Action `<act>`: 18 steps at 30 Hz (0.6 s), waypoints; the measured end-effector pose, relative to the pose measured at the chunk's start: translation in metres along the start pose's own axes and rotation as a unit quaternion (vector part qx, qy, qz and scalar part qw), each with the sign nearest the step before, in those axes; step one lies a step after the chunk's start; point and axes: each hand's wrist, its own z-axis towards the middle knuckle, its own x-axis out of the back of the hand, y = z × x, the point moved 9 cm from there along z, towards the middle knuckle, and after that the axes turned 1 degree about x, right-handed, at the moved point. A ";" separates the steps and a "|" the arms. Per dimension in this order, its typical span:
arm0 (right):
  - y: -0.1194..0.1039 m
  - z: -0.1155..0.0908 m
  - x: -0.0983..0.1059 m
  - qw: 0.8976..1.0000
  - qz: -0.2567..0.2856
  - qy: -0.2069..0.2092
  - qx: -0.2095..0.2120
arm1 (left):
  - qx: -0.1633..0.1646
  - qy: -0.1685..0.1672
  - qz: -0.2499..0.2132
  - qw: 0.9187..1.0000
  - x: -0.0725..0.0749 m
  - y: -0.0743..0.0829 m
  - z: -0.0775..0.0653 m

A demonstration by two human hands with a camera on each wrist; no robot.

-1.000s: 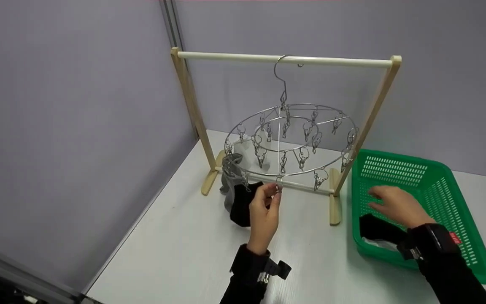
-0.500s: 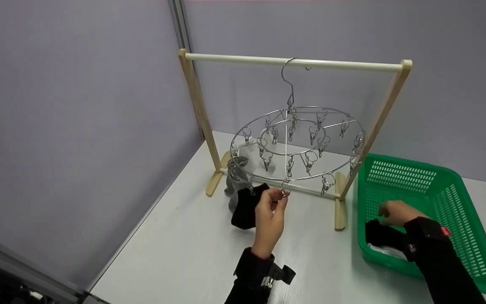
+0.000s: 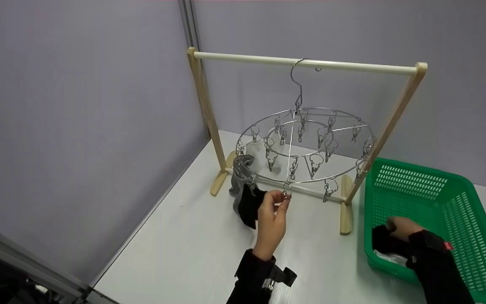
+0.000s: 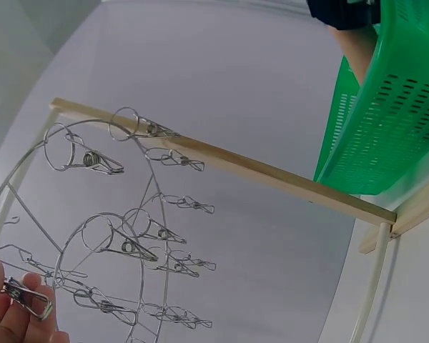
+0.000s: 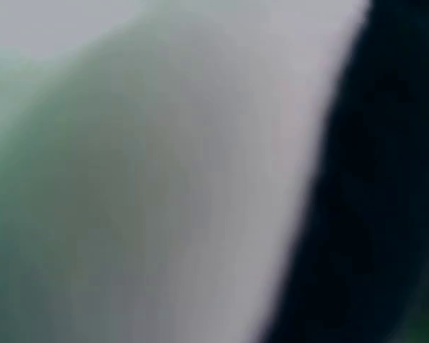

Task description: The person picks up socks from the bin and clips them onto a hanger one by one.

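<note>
My left hand (image 3: pixel 271 221) pinches a metal clip (image 4: pixel 28 296) at the front of the round wire hanger (image 3: pixel 331 179); the left wrist view shows the clip between thumb and fingers. Down in the green basket (image 3: pixel 458 179), my right hand (image 3: pixel 406 229) has its fingers curled at the upper edge of a black sock (image 3: pixel 384 241). Something pale (image 3: pixel 390 257) lies beneath that sock. On the hanger's left side hang a grey sock (image 3: pixel 238 181) and a black sock (image 3: pixel 249 207), partly behind my left hand. The right wrist view is blurred, so the right fingertips are hidden there.
The hanger's hook (image 3: pixel 295 78) hangs over the white bar (image 3: pixel 260 60) of a wooden stand (image 3: pixel 399 112). Several more clips dangle around both wire rings. A grey wall (image 3: pixel 99 105) rises at the left of the white table (image 3: pixel 184 249).
My right hand has lowered into the basket and come onto the black sock, its fingers curling. The left hand keeps its pinch on the clip. The head view has shifted slightly left.
</note>
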 end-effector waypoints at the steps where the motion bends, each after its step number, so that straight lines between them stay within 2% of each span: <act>1: 0.000 -0.001 -0.001 1.000 0.005 0.002 0.000 | 0.002 -0.003 -0.002 1.000 -0.001 0.000 0.000; 7: 0.001 -0.005 0.000 0.999 0.032 -0.006 -0.010 | 0.011 -0.004 -0.016 1.000 -0.004 -0.002 -0.003; 10: 0.001 -0.007 0.008 0.999 0.042 0.007 -0.012 | 0.010 -0.002 -0.013 1.000 -0.005 -0.002 -0.003; 14: -0.006 -0.011 0.030 0.997 0.035 0.066 0.005 | 0.008 0.004 -0.012 1.000 -0.006 -0.002 -0.001; 18: -0.016 -0.019 0.051 0.990 0.027 0.134 0.022 | 0.002 0.000 -0.009 1.000 -0.006 0.000 0.001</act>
